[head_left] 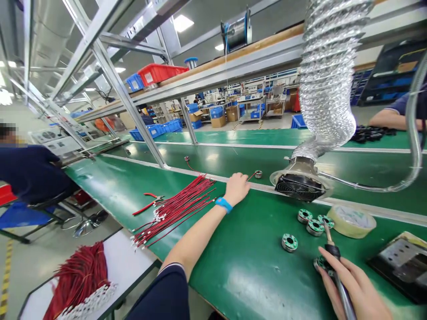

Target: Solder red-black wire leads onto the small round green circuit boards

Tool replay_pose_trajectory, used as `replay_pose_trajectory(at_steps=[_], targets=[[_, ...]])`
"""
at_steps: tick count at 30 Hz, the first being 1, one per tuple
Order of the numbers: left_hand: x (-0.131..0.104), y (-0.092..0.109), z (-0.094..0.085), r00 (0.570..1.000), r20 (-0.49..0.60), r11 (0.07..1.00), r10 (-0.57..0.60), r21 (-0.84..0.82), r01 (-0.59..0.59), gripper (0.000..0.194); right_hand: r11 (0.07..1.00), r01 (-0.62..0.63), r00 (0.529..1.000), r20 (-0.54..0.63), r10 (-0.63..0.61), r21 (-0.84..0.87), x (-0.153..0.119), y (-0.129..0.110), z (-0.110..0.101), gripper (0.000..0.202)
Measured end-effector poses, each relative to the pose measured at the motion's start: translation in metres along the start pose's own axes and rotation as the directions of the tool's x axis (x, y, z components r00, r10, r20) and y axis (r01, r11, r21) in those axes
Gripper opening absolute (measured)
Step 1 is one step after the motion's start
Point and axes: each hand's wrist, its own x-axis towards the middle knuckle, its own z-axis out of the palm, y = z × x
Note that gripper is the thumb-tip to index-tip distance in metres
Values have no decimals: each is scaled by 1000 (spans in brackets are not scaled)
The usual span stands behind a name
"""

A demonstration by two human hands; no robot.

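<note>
My left hand [237,186], with a blue wristband, reaches over the metal rail at the far side of the green bench. Its fingers are curled on a red wire [251,176] that runs to a small round motor stator [258,174] on the belt beyond; the fingertips are partly hidden. In my right hand [356,284] is a soldering iron [337,278], its tip pointing up and away near a group of stators [314,227] with green ring boards. Another stator [322,265] lies at my right fingertips, partly covered. One more stator [289,242] sits apart to the left.
Red wires [187,200] lie spread left of my arm beside red-handled cutters [147,205]. A tape roll [352,221], a dark metal stand [403,262] and a fume duct with fan [300,186] are at right. A wire bundle [83,275] lies on a side table. A co-worker [30,173] sits left.
</note>
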Motion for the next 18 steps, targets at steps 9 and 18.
replay_pose_trajectory(at_steps=[9,18], targets=[[-130,-115,-33,967,-9,964,-253,79,253,15,998,-24,999,39,22,49,3,-51,-14,50],[-146,-110,-25,997,-47,997,-69,34,70,14,998,23,1000,8,-23,54,-21,-85,-7,42]])
